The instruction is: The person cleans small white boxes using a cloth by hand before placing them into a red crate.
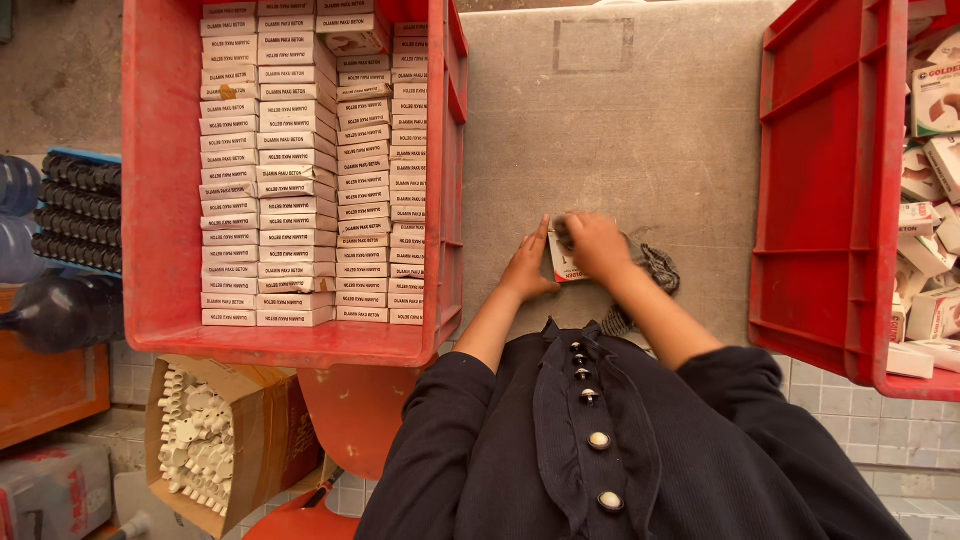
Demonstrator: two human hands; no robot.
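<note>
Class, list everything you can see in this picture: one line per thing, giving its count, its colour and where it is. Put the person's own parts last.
Left crate: one, red, on the table's left side.
Stacked small boxes: many, white, in rows inside the left crate.
Right crate: one, red, at the right edge.
Loose boxes: several, white and red, jumbled in the right crate.
Table: one, grey, between the crates.
Cloth: one, grey, beside the right hand.
Carton of white parts: one, brown, lower left on the floor.
Bottles: several, blue and dark, far left.
Small box: one, white and red, under both hands.
Left hand: on the small box.
Right hand: on the small box.
</note>
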